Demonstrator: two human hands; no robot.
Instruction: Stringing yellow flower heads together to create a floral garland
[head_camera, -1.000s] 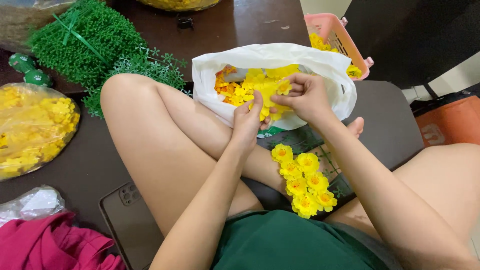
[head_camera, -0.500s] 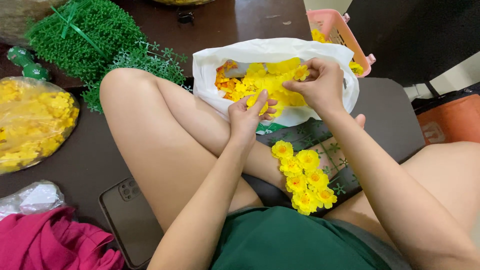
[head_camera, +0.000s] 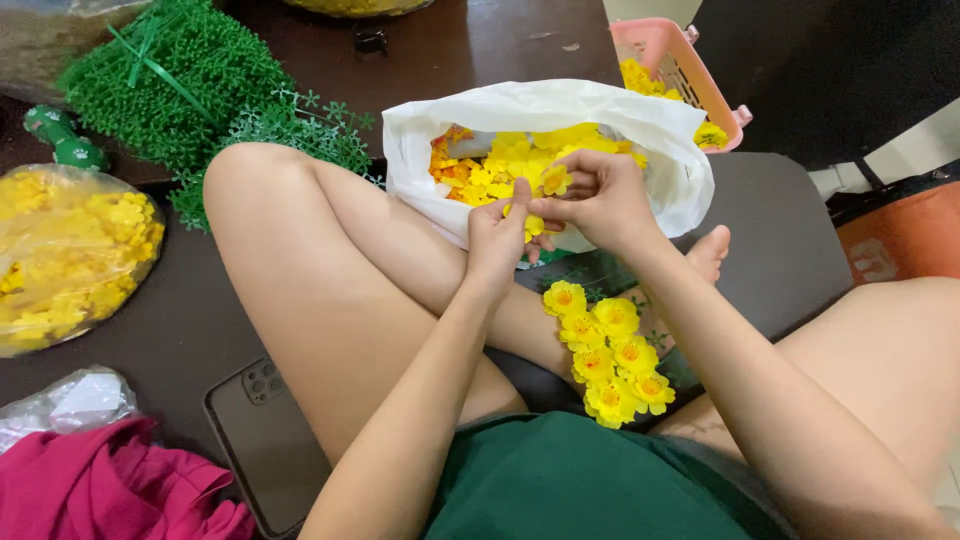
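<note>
The person sits cross-legged with both hands meeting just in front of a white plastic bag that lies open at twelve o'clock from the knees. The right hand has its thumb and first fingers pinched together on a small yellow flower, held at the mouth of the bag; the flower looks like a flat fabric bloom with rounded petals and a darker orange centre. The left hand sits just beside it at nine o'clock, fingers curled in and touching the same cluster of petals, though I cannot tell how firmly it grips. Inside the bag lies a heap of loose blossoms, mostly bright yellow with some orange ones at the left side. Below the hands, at six o'clock, a finished string of yellow flowers rests across the lap. Off at nine o'clock a clear bag of yellow blooms lies on the dark table, with green plastic foliage at eleven o'clock, a pink basket at one o'clock, and a phone near the left thigh.
</note>
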